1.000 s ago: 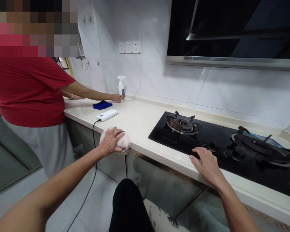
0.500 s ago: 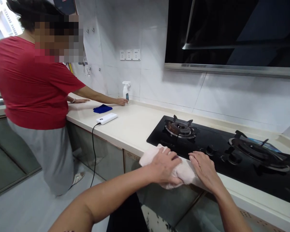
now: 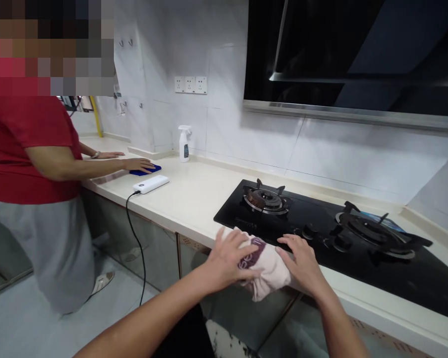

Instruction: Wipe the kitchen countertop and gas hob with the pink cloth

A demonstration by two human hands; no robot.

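A bunched pale pink cloth (image 3: 271, 271) with a purple printed patch lies over the counter's front edge, before the black gas cooktop (image 3: 227, 216). My left hand (image 3: 229, 258) grips its left side, fingers spread over the top and thumb on the near side. On the right, my right hand (image 3: 300, 261) is open, its thumb against the cloth and its stretched fingertips at the cooktop's front rim. The control knobs (image 3: 306, 232) sit just behind those fingertips.
A co-worker in a red shirt (image 3: 33, 144) stands at left, one hand on a blue cloth (image 3: 149, 170). A white power bank (image 3: 151, 184) with a black cable, a spray bottle (image 3: 184, 149) and wall sockets (image 3: 190, 84) are beyond. A range hood (image 3: 339, 54) overhangs the cooktop.
My left hand has shifted back and spread on the cloth, uncovering its purple print. The co-worker's hand has left the spray bottle and now rests on the blue cloth. The view has turned slightly right.
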